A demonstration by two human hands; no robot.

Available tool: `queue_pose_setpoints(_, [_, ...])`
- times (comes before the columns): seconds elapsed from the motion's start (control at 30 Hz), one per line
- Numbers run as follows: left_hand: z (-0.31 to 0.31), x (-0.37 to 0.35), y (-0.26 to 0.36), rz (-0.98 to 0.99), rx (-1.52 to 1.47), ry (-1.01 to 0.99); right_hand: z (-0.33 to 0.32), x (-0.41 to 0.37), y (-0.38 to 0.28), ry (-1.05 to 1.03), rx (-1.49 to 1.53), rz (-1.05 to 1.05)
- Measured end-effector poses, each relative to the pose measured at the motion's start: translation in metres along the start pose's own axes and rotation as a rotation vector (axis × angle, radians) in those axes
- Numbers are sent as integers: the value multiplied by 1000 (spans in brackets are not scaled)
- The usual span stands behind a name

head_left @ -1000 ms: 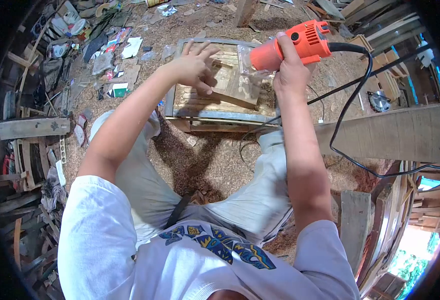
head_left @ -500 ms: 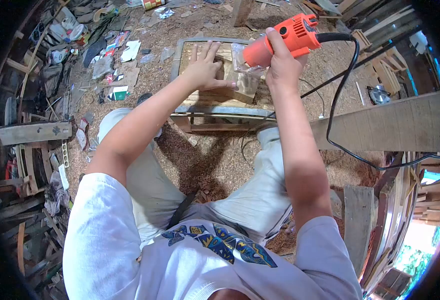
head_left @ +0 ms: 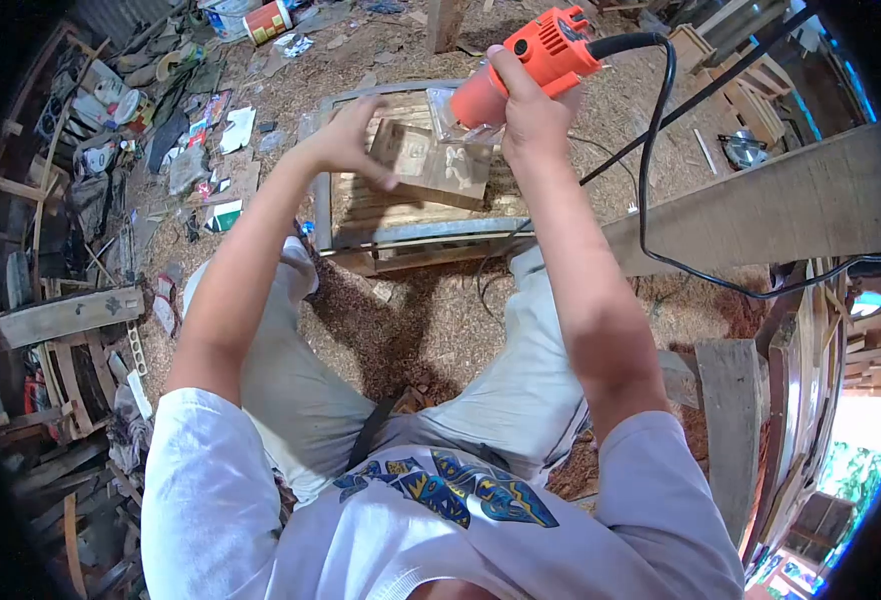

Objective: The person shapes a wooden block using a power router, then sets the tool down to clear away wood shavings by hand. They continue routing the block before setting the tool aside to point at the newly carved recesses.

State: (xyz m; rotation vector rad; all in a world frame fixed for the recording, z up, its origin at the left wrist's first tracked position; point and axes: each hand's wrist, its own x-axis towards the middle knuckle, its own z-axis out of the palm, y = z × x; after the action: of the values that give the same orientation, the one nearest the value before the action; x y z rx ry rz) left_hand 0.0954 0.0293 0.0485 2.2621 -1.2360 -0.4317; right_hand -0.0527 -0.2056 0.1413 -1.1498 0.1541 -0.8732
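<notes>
My right hand [head_left: 537,125] is wrapped round an orange trim router [head_left: 542,62], whose clear plastic base [head_left: 447,118] is over the far right side of a wooden block [head_left: 444,184]. Pale carved shapes show on the block's upper face. My left hand [head_left: 348,142] is open at the block's left end, thumb and fingers apart, with nothing in it. Beneath the block is a low slatted wooden stand [head_left: 350,206] with a grey rim, in front of my knees.
A black cord [head_left: 644,190] loops from the router down the right side. A wide plank [head_left: 750,205] extends across the right. Wood shavings cover the ground, with scraps, papers and tubs at the left. A round metal tool [head_left: 742,150] lies at the far right.
My left hand has lifted off the block and shifted left, uncovering the carved shapes. The router, still in my right hand, appears slightly farther left and higher in view as the camera view shifts.
</notes>
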Motion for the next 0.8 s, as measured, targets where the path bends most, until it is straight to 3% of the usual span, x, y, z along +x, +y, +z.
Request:
queue_pose_setpoints(0.03, [4,-7,-5,-9,280,14,0,0,2,11,28,1])
queue_pose_setpoints(0.13, [25,-8,-15,-32,315,-79,1,1,6,6,23,-19])
queue_pose_setpoints(0.3, [39,-3,-26,18,-52,43,1,-2,-2,-8,-26,10])
queue_pose_setpoints(0.47, [42,-10,-19,55,-78,119,-3,1,-5,-2,-21,-10])
queue_pose_setpoints(0.57, [32,-16,16,98,201,549,-10,3,-6,34,2,-28])
queue_pose_setpoints(0.6, [25,-16,23,103,207,551,-11,4,-8,35,8,-34])
queue_pose_setpoints(0.67, [16,-16,31,187,434,760,-15,5,-13,58,2,-52])
queue_pose_setpoints(0.73, [22,-13,13,212,540,743,-18,6,-14,89,-3,-62])
queue_pose_setpoints(0.8, [26,-11,2,278,419,784,-21,6,-18,75,4,-38])
